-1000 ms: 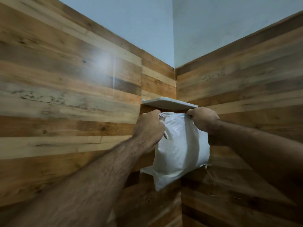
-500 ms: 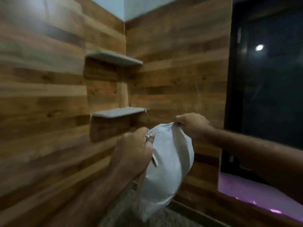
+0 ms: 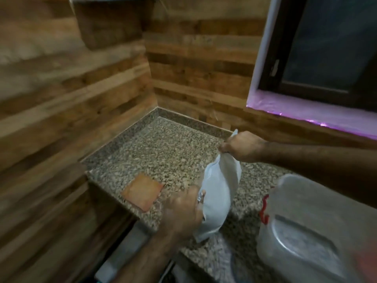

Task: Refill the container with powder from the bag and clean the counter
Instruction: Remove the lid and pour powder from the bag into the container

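Speckled counter (image 3: 163, 152), wood walls. Bag (image 3: 219, 193) pinched at top corner by right hand (image 3: 242, 147), gripped mid-edge by left hand (image 3: 183, 213); likely steadying for opening. Container (image 3: 306, 225) right of both, ready for pour.

Both hands (image 3: 184, 214) (image 3: 241, 147) grip white bag (image 3: 219, 198) above counter (image 3: 163, 152).

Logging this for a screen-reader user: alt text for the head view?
Both hands, left hand and right hand, hold a white plastic zip bag above a speckled granite counter, between an orange square cloth and a translucent plastic container.
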`<state>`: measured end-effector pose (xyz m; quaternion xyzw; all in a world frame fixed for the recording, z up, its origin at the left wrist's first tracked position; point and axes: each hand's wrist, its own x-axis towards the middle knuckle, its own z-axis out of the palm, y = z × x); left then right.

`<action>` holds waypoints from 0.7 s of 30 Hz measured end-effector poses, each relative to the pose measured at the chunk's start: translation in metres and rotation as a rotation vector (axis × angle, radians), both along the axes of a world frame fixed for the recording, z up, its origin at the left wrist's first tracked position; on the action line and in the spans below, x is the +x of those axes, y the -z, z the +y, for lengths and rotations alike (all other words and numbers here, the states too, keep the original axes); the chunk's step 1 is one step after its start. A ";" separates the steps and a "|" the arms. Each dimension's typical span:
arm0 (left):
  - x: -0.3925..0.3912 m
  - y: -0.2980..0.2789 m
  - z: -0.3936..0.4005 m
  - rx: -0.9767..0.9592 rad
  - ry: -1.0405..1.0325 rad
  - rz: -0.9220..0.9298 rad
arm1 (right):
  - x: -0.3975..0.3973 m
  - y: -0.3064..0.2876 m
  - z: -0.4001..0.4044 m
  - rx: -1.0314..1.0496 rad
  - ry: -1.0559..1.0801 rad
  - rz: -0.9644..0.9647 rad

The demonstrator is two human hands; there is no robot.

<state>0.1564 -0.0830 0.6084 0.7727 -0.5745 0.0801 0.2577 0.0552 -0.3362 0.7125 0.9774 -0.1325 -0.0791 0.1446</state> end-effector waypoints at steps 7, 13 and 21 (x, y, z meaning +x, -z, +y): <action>-0.021 0.061 0.028 0.204 -0.035 0.065 | -0.005 0.058 0.010 -0.019 -0.048 0.050; -0.024 0.073 0.037 0.144 -0.094 0.330 | -0.010 0.073 0.019 0.015 -0.044 -0.004; -0.030 0.065 0.065 0.014 -0.127 0.635 | -0.050 0.064 0.103 0.601 -0.015 0.024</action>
